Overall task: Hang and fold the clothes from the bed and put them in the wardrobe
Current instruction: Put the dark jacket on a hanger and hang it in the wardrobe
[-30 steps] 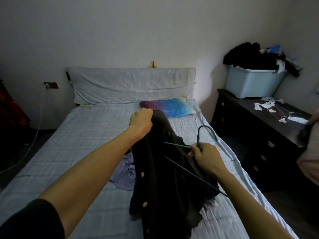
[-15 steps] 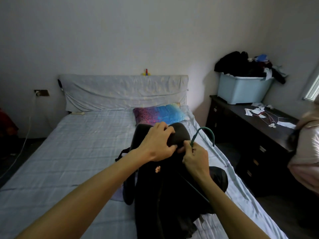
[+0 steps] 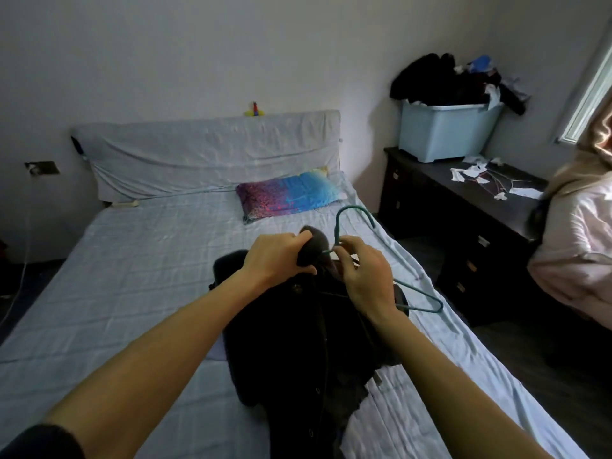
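Pale blue checked bed sheet (image 3: 132,276) fills the field from 9 o'clock to 5 o'clock, under a plain white wall. At centre, a black buttoned fabric coat (image 3: 291,342) is held above the sheet and hangs toward 6 o'clock, its lower part lying on the bed.

1. Left hand (image 3: 275,256): fingers curled tight round the bunched collar at the coat's top end. The collar projects past the knuckles toward 1 o'clock.
2. Right hand (image 3: 364,273): thumb and forefinger pinch the neck of a thin green wire hanger (image 3: 336,233), touching the collar at 3 o'clock of it. The remaining fingers are curled over the coat.
3. Hanger: the hook rises toward 12 o'clock. One shoulder arm emerges under the right wrist and runs toward 4 o'clock, outside the coat.

A multicoloured pillow (image 3: 288,193) lies at 12 o'clock. A light blue plastic bin (image 3: 443,130) heaped with dark clothes stands on a dark wooden dresser (image 3: 463,207) at 2 o'clock. A person in pink clothing (image 3: 579,243) is at 3 o'clock.
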A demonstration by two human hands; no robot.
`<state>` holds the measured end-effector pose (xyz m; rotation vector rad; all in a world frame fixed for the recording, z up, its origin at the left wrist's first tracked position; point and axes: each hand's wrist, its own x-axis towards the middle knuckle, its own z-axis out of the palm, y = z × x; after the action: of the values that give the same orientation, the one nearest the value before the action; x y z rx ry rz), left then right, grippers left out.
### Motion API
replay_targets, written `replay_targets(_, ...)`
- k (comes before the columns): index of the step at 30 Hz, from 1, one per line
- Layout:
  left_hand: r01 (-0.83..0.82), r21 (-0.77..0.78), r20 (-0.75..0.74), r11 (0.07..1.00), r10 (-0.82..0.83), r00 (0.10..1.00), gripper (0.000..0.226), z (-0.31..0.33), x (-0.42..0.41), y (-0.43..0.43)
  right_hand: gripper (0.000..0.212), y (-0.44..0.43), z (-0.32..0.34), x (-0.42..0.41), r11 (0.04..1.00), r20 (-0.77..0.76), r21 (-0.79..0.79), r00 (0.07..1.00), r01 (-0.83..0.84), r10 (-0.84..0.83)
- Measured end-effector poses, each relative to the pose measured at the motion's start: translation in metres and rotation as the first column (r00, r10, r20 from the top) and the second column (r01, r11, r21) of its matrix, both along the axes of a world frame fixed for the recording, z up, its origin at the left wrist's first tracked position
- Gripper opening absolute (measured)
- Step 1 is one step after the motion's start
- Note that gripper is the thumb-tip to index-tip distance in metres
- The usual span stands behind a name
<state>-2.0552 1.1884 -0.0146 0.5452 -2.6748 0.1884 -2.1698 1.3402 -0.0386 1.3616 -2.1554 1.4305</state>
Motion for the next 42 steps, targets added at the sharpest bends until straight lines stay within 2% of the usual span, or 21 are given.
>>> replay_targets(3,0.011,-0.01,-0.058,1.0,-0.011,0.998,0.065,-0.013,0.003,-0.005,0.013,0.019,-0.029,0.004,0.973,-0.21,-0.23,0.975,0.024,-0.074)
replay_targets(6,0.039,-0.069,-0.156,0.997,-0.05,0.986,0.061,-0.014,0.009,-0.013,0.009,0.036,-0.061,0.011,0.976,-0.338,-0.196,0.941,-0.099,0.027)
replay_targets(8,0.053,-0.114,-0.228,0.992,-0.078,0.971,0.059,-0.012,0.014,-0.018,0.008,0.042,-0.083,0.012,0.983,-0.303,-0.133,0.949,-0.129,0.084)
replay_targets(10,0.066,-0.154,-0.283,0.986,-0.108,0.953,0.059,-0.01,0.02,-0.021,0.008,0.043,-0.097,0.006,0.992,-0.182,-0.105,0.982,-0.062,0.042)
replay_targets(13,0.056,-0.197,-0.351,0.979,-0.124,0.928,0.06,-0.006,0.026,-0.02,0.018,0.035,-0.1,-0.015,0.998,0.036,0.044,0.998,0.045,-0.046)
replay_targets(16,0.05,-0.224,-0.396,0.973,-0.138,0.908,0.058,0.001,0.03,-0.016,0.038,0.02,-0.102,-0.039,0.978,0.15,0.185,0.981,0.097,-0.126)
replay_targets(19,0.049,-0.235,-0.428,0.971,-0.149,0.891,0.057,0.014,0.038,-0.017,0.062,0.003,-0.097,-0.064,0.939,0.116,0.343,0.991,0.019,-0.063)
replay_targets(21,0.04,-0.234,-0.46,0.971,-0.147,0.876,0.057,0.028,0.045,-0.022,0.075,-0.008,-0.09,-0.077,0.837,0.039,0.547,0.999,-0.031,0.011)
replay_targets(23,0.019,-0.259,-0.488,0.966,-0.148,0.86,0.054,0.041,0.052,-0.028,0.084,-0.018,-0.081,-0.085,0.76,0.002,0.647,0.997,-0.062,0.079)
replay_targets(24,0.007,-0.269,-0.498,0.963,-0.145,0.855,0.053,0.047,0.057,-0.031,0.085,-0.024,-0.076,-0.087,0.746,0.009,0.66,0.994,-0.089,0.111)
replay_targets(26,-0.02,-0.286,-0.511,0.958,-0.135,0.849,0.053,0.058,0.066,-0.038,0.071,-0.035,-0.066,-0.09,0.729,0.039,0.673,0.99,-0.126,0.135)
replay_targets(29,-0.048,-0.322,-0.495,0.946,-0.125,0.86,0.052,0.067,0.087,-0.052,0.038,-0.042,-0.033,-0.099,0.803,0.049,0.595,0.999,-0.039,0.013)
replay_targets(31,-0.059,-0.35,-0.471,0.935,-0.121,0.874,0.051,0.069,0.104,-0.062,0.027,-0.04,0.004,-0.109,0.874,0.04,0.485,0.997,0.038,-0.066)
replay_targets(34,-0.05,-0.395,-0.419,0.918,-0.131,0.899,0.048,0.077,0.122,-0.076,0.029,-0.047,0.068,-0.116,0.914,-0.115,0.374,0.986,0.154,-0.12)
replay_targets(36,-0.054,-0.431,-0.394,0.901,-0.133,0.909,0.045,0.091,0.131,-0.086,0.03,-0.058,0.11,-0.111,0.943,-0.148,0.282,0.98,0.174,-0.136)
replay_targets(39,-0.115,-0.458,-0.382,0.882,-0.078,0.921,0.042,0.114,0.141,-0.097,0.023,-0.071,0.164,-0.096,0.98,-0.125,0.156,0.987,0.123,-0.104)
replay_targets(42,-0.279,-0.388,-0.403,0.879,0.111,0.908,0.048,0.136,0.139,-0.098,0.017,-0.085,0.187,-0.062,0.999,-0.043,0.027,0.998,0.038,-0.037)
